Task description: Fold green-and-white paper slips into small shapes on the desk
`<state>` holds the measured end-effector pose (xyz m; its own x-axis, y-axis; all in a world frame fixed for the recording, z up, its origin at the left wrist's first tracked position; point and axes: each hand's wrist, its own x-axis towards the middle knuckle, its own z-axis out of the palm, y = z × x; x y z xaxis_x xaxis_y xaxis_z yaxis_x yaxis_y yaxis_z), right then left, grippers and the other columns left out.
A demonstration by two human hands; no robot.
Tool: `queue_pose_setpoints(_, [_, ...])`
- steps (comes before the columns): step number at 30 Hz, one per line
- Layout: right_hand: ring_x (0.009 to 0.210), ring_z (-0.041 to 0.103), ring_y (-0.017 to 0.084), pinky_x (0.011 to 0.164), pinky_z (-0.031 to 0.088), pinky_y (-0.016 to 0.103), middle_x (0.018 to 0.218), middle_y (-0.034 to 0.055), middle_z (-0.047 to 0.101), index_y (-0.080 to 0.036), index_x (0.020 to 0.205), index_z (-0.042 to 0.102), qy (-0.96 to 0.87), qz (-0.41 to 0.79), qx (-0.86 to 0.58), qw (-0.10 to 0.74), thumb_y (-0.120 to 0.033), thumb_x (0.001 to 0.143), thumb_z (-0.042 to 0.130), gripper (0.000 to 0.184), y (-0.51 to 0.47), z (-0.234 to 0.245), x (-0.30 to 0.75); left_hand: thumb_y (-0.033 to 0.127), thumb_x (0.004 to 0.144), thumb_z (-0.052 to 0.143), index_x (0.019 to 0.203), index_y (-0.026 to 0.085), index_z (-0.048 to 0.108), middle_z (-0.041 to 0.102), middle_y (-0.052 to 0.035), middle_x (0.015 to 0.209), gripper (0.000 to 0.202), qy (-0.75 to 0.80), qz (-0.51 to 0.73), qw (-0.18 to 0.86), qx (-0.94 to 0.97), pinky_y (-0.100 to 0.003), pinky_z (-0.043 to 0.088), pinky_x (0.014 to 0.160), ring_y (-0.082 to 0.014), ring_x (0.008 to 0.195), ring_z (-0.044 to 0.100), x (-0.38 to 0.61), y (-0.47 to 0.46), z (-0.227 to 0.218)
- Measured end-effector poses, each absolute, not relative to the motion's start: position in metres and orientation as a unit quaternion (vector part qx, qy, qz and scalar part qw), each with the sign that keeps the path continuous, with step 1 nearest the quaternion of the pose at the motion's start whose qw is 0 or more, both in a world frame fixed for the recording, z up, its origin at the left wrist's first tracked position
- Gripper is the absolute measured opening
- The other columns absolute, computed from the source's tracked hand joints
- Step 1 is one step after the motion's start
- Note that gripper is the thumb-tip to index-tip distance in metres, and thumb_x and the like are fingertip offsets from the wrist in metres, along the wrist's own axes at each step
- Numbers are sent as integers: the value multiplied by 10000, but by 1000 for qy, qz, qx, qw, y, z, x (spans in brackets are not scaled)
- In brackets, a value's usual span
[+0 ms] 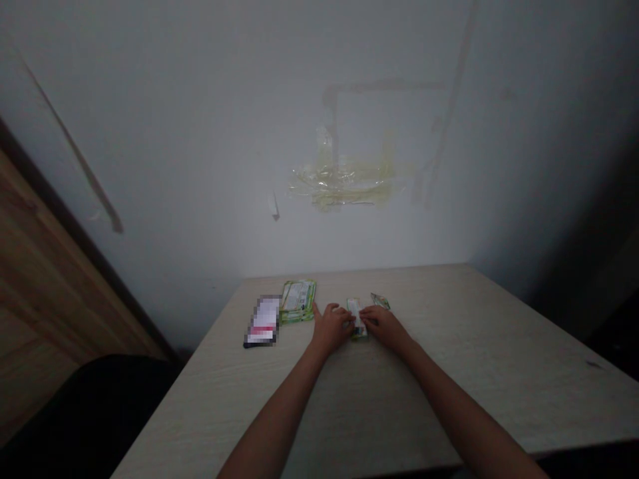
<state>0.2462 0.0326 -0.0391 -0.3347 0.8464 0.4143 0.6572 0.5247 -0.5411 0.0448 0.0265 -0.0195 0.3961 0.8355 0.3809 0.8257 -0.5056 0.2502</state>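
Both my hands rest on a pale wooden table [449, 372], meeting over a small green and white packet [356, 316]. My left hand [331, 327] pinches the packet's left edge, with one finger pointing up and away. My right hand [382, 324] grips the packet's right edge with curled fingers. The packet lies flat on the table, partly hidden under my fingertips.
A larger green and white packet [297, 301] lies to the left, next to a flat dark-edged object [263, 322] that is blurred out. A small green scrap [380, 301] lies behind my right hand. A white wall with tape marks [344, 183] rises behind the table. Wooden panelling [44, 279] stands at left.
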Motion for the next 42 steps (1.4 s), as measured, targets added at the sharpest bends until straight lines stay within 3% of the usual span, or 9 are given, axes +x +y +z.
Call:
queue_pose_setpoints(17, [1068,628,207,1006,446,398,1108,100,707,-180,979,739,-799,143,-475,339,-217,873,517,249,27,-31,247,391,872,565,961,312,693,677,-24,1036,175,501,227,6,835,-670,27,1091,-251,1173,470,49,26,-21])
queue_pose_setpoints(23, [1055,633,215,994,455,424,1102,88,709,-199,965,743,-790,164,-467,363,-243,866,522,246,25,-30,247,413,880,557,939,319,685,682,-1,1012,170,501,226,14,835,-735,9,1043,-254,1132,488,51,28,-19])
queue_pose_setpoints(36, [792,690,211,746,524,346,819,42,712,-208,885,626,-719,218,-502,429,-281,824,583,105,22,-28,246,417,851,603,952,308,680,664,7,1049,168,518,217,25,827,-721,20,1060,-260,1162,461,53,26,-19])
queue_pose_setpoints(42, [800,676,194,737,503,317,837,45,685,-202,823,576,-729,182,-516,412,-270,841,589,72,25,-28,245,417,851,602,966,314,675,659,9,1065,170,514,220,26,829,-693,16,1081,-257,1173,453,52,25,-20])
